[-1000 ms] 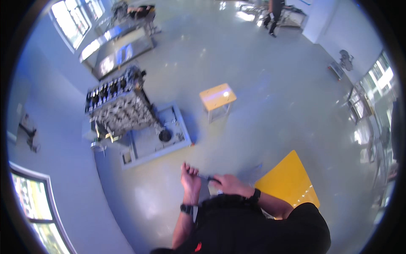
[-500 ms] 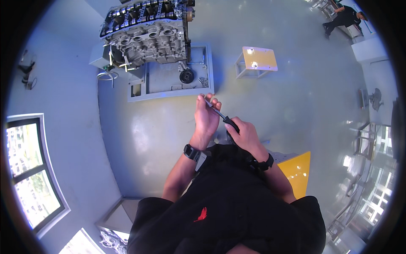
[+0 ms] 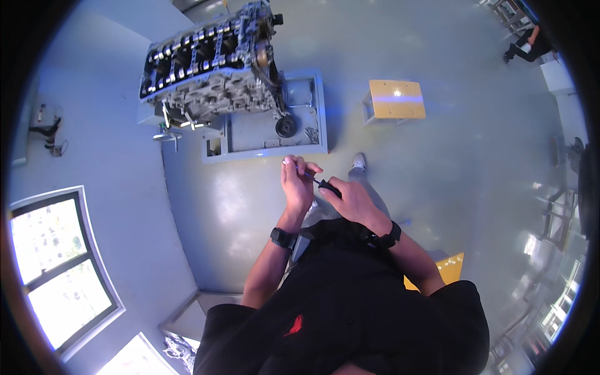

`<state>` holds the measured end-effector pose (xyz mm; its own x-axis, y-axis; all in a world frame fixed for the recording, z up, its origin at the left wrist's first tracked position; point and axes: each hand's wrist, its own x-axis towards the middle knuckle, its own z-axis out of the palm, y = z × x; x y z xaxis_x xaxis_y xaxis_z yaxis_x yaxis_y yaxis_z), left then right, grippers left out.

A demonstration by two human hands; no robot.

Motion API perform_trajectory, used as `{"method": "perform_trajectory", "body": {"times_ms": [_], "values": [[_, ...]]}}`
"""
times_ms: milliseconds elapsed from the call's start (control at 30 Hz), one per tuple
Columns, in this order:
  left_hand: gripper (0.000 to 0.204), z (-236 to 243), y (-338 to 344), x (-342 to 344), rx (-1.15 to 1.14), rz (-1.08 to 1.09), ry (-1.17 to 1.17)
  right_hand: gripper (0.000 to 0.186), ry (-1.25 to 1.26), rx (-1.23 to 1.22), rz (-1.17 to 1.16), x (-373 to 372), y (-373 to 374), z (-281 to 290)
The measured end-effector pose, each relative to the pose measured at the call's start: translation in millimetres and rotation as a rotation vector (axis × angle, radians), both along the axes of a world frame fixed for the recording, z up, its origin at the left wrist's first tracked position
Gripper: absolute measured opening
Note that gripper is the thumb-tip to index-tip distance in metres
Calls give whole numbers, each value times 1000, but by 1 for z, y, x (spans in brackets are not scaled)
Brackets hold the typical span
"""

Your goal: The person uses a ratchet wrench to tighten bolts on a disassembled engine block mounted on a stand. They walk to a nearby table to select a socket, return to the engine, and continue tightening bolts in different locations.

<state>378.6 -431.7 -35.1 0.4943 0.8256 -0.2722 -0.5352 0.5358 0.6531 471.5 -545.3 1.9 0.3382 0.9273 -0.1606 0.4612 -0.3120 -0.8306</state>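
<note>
So your right hand [image 3: 353, 201] has its fingers wrapped around the black handle of a slim hand tool with a thin metal shaft [image 3: 329, 188], pretty much a closed grip with the knuckles up. Your left hand [image 3: 299, 184] has its fingers curled in around the far end of that shaft, thumb and index close together, with the other fingers looser and a bit spread. The tip is buried in there, so I can't tell what's on the end of it.

The tool sits slantwise between your two hands, in front of your waist, above the pale glossy floor [image 3: 225, 200]. Your left forearm comes up steeply from the lower left, dark watch [image 3: 283, 237] on the wrist, palm side partly showing. Your right forearm angles in from the lower right, black wristband [image 3: 392, 235] on that one, back of the hand up.

As for containers, past your hands there's a blue-grey metal tray-like base [image 3: 269, 154], under a grey metal engine block with open top [image 3: 212, 69]. You've got a round black wheel-like part [image 3: 286, 126] over the tray, plus a little bunch of metal pieces [image 3: 311, 134] near its right end.
</note>
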Motion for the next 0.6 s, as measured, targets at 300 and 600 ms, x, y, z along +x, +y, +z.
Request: {"method": "perform_trajectory", "body": {"times_ms": [300,600], "values": [[24,8,14,105,43,50,87,33,1225,-353,103,131,35,-10],[27,23,34,147,58,132,153,35,660,-179,295,183,76,-11]]}}
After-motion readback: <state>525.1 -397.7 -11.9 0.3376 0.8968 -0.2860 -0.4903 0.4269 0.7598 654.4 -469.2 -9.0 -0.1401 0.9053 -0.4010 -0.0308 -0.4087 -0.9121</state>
